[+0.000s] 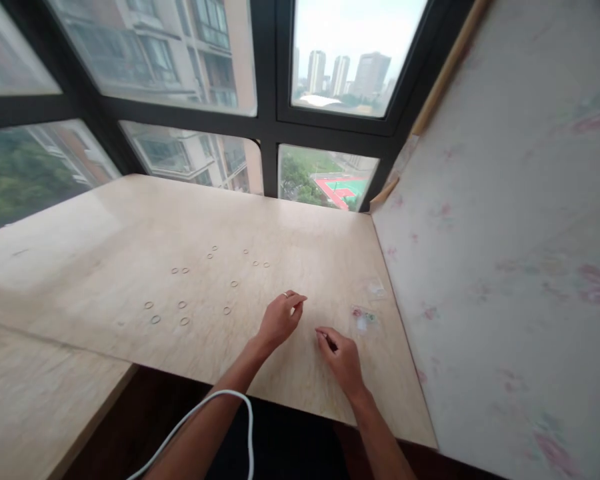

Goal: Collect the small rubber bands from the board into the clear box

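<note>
My left hand (pixel 281 316) hovers over or rests on the stone-look sill top (pixel 310 247), fingers bent and drawn together toward the thumb. A ring shows on one of its fingers. To its right, and nearer to me, my right hand (pixel 341 358) has thumb and forefinger pinched together. Whatever either hand holds is too small to make out. The hands are a short gap apart. Several thin rings lie scattered flat to the left, among them one ring (pixel 227 311) close to my left hand. Beyond my right hand lies a small clear plastic packet (pixel 364 316) with coloured print.
Another clear packet (pixel 377 288) lies near the flower-patterned wall (pixel 490 267) on the right. Dark window frames (pixel 269 133) rise behind the sill top. A white cable (pixel 220 392) runs across my left forearm. The front edge drops off toward my lap.
</note>
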{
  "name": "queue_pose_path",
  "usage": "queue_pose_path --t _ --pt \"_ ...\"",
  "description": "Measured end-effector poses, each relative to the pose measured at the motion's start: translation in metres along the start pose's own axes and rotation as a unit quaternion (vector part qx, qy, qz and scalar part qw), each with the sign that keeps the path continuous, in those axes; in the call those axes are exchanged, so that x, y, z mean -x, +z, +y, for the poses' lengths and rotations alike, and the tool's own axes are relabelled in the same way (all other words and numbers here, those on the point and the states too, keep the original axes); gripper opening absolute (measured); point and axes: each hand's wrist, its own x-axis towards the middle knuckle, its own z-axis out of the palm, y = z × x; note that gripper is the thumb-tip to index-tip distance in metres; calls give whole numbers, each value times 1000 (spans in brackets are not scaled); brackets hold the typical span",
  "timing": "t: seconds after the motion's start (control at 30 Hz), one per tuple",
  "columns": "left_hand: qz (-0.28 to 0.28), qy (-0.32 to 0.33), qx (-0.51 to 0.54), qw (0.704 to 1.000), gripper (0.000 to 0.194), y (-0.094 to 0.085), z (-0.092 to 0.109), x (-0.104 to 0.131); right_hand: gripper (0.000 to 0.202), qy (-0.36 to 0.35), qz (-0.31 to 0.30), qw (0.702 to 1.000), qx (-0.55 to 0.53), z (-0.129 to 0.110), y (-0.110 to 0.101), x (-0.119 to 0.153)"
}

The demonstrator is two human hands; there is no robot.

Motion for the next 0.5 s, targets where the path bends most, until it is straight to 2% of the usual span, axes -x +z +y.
queue_pose_path --t 0.17,0.27,0.37,0.5 --pt "42 -17 -38 998 26 -22 -16 42 33 36 3 999 1 4 0 -2" --pt "47 -29 -56 997 25 -33 -26 60 37 66 21 998 -10 -1 4 -5" --pt "43 -40 -30 998 25 -40 -36 71 39 62 13 998 -27 -21 18 -15" --pt "61 -63 36 996 23 -41 -44 73 36 -2 -38 999 -36 -70 54 -39"
